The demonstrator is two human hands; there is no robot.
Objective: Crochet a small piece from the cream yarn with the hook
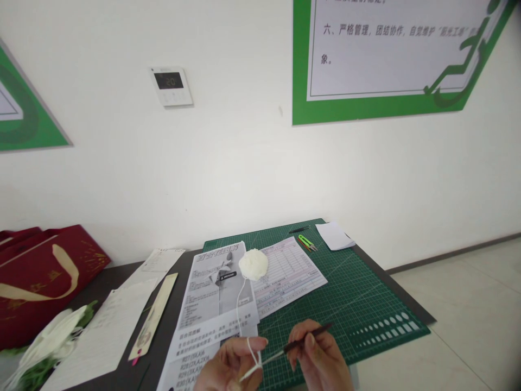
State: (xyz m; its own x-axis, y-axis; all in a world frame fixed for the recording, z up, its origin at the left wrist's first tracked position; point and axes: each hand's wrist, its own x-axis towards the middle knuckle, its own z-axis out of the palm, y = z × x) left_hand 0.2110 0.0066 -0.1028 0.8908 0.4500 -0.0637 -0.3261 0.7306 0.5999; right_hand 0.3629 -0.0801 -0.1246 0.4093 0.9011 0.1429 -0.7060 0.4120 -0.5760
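- White yarn (pixel 240 307): runs from the ball (pixel 253 264) at frame centre down to the lower-centre edge.
- Left hand (pixel 230 363): index finger extended with the strand looped over it; fingers otherwise curled, apparently pinching a short white end.
- Right hand (pixel 319 355), lower centre-right: fingers closed around a dark-handled tool (pixel 308 338), its thin metal shaft reaching the yarn.
- Done: strand drawn out and looped.
- Left: judged early stage; the ball looks largely unused, and no sizeable worked piece shows. Stitches cannot be made out.
- Printed sheets (pixel 203 304) lie left of centre; green snips (pixel 306 242) lie unheld, upper right on the mat (pixel 337 309).
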